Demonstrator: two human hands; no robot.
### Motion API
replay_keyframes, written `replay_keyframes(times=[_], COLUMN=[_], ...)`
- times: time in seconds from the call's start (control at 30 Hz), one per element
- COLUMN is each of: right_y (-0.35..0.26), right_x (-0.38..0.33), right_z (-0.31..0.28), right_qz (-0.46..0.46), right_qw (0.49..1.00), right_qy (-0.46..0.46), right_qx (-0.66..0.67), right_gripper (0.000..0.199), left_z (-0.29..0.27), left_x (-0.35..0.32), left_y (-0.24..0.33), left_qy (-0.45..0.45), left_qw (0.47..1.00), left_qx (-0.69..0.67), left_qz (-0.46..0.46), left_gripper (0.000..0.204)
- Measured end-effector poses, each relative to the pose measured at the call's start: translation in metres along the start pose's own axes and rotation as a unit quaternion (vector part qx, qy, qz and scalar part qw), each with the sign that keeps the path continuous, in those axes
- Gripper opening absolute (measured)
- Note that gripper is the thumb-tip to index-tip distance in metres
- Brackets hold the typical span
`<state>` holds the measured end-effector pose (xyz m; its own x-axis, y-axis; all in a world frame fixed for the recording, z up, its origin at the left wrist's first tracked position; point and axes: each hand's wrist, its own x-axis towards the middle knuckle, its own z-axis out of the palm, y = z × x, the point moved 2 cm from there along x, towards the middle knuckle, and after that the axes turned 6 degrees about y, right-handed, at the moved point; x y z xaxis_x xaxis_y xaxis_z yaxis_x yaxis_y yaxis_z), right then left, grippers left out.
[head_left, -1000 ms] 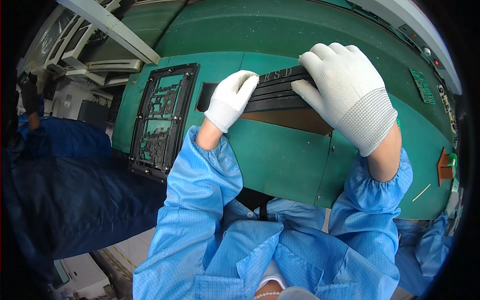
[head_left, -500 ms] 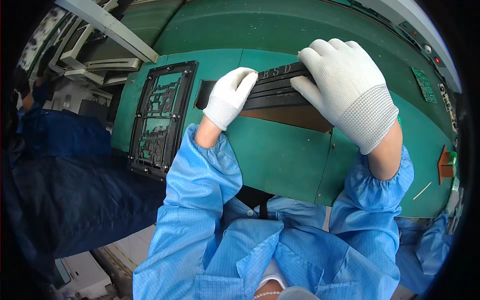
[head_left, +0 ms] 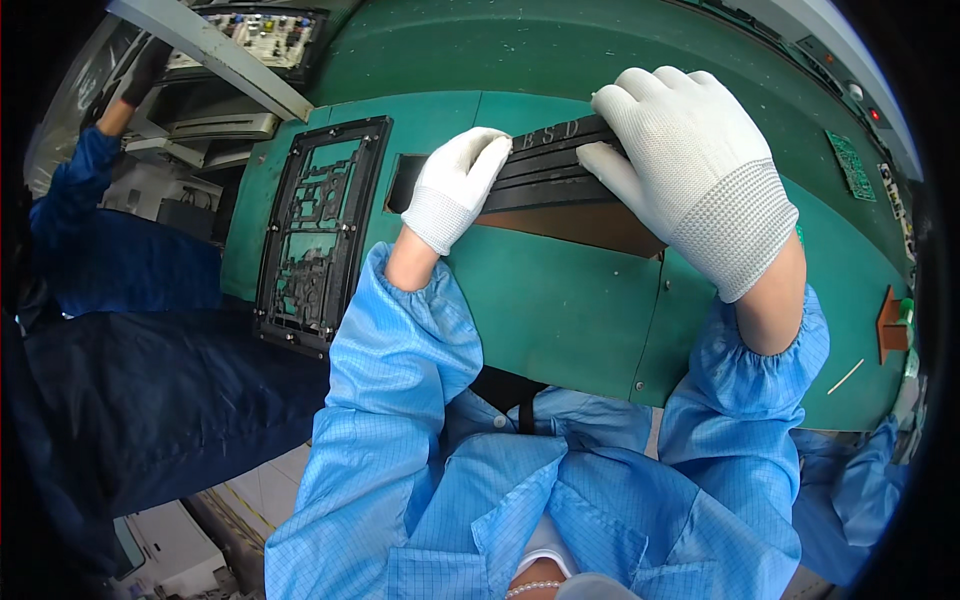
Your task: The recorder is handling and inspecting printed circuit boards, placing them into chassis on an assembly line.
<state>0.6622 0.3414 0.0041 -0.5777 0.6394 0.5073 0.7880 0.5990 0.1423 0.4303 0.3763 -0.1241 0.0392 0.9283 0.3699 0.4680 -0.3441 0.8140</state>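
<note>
Between my two white-gloved hands is a black ribbed tray (head_left: 545, 165) with pale lettering on its upper edge. It sits above a rectangular opening (head_left: 580, 228) in the green tabletop. My left hand (head_left: 463, 175) pinches its left end, thumb and fingers close together. My right hand (head_left: 680, 140) wraps over its right end, with the thumb on the near side and the fingers over the far side. The tray's right end is hidden behind that hand. To the left of my left hand lies a black frame fixture (head_left: 318, 230) with cut-out shapes inside.
At the far left, a co-worker's blue sleeve (head_left: 75, 185) and dark glove reach toward a populated circuit board in a black frame (head_left: 260, 42). A white post (head_left: 215, 50) slants nearby. Small green boards (head_left: 850, 165), a brown holder (head_left: 890, 325) and a thin stick (head_left: 846, 376) lie at right.
A framed circuit board has appeared at the upper left, and the co-worker's arm is now raised there. My hands and the black tray have barely shifted.
</note>
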Motion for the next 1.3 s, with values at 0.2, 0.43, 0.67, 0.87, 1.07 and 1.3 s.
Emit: replay_keyframes(times=[0.2, 0.43, 0.67, 0.87, 1.07, 1.3], right_y=[-0.0006, -0.002, -0.0043, -0.0042, -0.0033, -0.003], right_x=[-0.0003, 0.0012, 0.0041, 0.0029, 0.0021, 0.0031], right_z=[0.0015, -0.0001, -0.0068, -0.0059, -0.0048, -0.0058], right_qz=[0.0, 0.004, -0.006, -0.005, -0.011, -0.014], right_qw=[1.0, 1.0, 0.999, 0.999, 1.0, 1.0], right_qy=[0.004, -0.013, -0.022, -0.018, -0.004, -0.004], right_qx=[-0.005, -0.019, -0.033, -0.031, -0.029, -0.026], right_gripper=[0.032, 0.032, 0.031, 0.032, 0.031, 0.03], left_z=[0.0006, -0.0003, 0.0012, 0.0003, 0.0009, 0.0001], left_x=[-0.0005, 0.0008, 0.0006, -0.0004, 0.0002, 0.0001], left_y=[0.0004, -0.0034, -0.0009, 0.0017, -0.0026, 0.0007], left_qy=[-0.003, -0.001, 0.0, -0.004, -0.002, -0.004], left_qw=[1.0, 1.0, 1.0, 1.0, 1.0, 1.0], left_qx=[-0.01, -0.002, -0.013, -0.012, -0.015, -0.013], left_qz=[-0.008, 0.0, 0.001, 0.0, -0.001, -0.005], left_gripper=[0.029, 0.028, 0.028, 0.028, 0.028, 0.028])
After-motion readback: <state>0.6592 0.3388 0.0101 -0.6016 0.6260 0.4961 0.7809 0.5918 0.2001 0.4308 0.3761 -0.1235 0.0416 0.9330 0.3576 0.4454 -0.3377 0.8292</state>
